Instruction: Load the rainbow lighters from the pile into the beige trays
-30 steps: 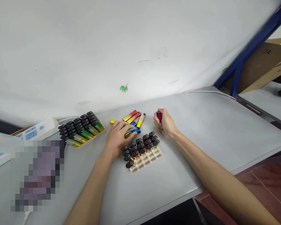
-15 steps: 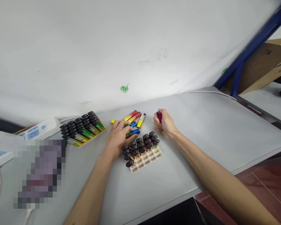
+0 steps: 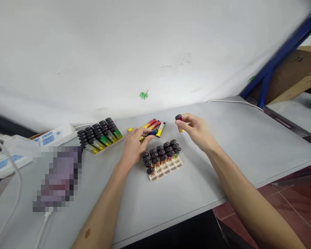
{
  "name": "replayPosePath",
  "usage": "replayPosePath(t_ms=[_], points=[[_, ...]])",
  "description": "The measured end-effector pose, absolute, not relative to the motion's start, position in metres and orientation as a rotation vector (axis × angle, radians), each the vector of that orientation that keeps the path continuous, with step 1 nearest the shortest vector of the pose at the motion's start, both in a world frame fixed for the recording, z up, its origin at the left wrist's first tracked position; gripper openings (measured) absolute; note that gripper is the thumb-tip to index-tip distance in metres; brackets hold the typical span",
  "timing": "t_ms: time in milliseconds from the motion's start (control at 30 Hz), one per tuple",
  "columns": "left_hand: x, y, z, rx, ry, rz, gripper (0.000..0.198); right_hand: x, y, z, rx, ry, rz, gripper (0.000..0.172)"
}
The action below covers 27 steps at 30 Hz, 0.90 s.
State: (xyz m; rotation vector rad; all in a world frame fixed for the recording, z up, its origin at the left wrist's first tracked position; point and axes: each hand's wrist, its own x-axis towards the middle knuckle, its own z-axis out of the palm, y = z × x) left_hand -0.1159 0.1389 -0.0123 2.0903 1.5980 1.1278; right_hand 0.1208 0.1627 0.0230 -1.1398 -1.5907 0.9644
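Upright between the thumb and fingers of my right hand (image 3: 197,131) is a red-and-yellow lighter (image 3: 181,130) with a black top, above the table. My left hand (image 3: 134,143) pinches a blue lighter (image 3: 153,132) over the loose pile. Beside it lie several loose lighters, among them a yellow one (image 3: 161,129) and red-yellow ones (image 3: 149,123). Just in front stands a cream tray (image 3: 168,170) with oval slots. Black-topped lighters (image 3: 162,154) fill its back rows, while most of its front slots are bare.
Further left sits a second tray packed with black-topped lighters (image 3: 101,136). A white power strip (image 3: 54,138) and a blurred-out purple object (image 3: 59,176) with a white cable (image 3: 43,228) occupy the left side. A white wall (image 3: 119,52) borders the table's back; blue shelving (image 3: 265,83) stands right.
My right hand has opened from a fist into a fingertip grip, showing more of its lighter. My left hand has closed on a blue lighter from the pile. The view has shifted slightly.
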Motion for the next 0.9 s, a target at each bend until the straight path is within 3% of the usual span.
replayPosePath(t_ms=[133,233,333,567,900], points=[[-0.112,0.134,-0.005,1.803,1.614,1.242,0.032,0.136,0.116,0.055,-1.071,-1.577,0.673,0.019],[-0.113,0.137,-0.007,1.618,1.534,1.312,0.030,0.130,0.079,0.063,-1.022,-1.627,0.563,0.027],[-0.117,0.141,-0.013,1.493,1.459,1.345,0.024,0.111,0.055,0.049,-1.015,-1.909,0.568,0.029],[-0.122,0.145,-0.015,1.453,1.403,1.365,0.041,0.084,0.050,0.003,-1.024,-2.213,0.381,0.013],[-0.117,0.142,-0.011,1.347,1.221,1.281,0.044,0.089,0.050,0.022,-0.966,-2.486,0.130,0.012]])
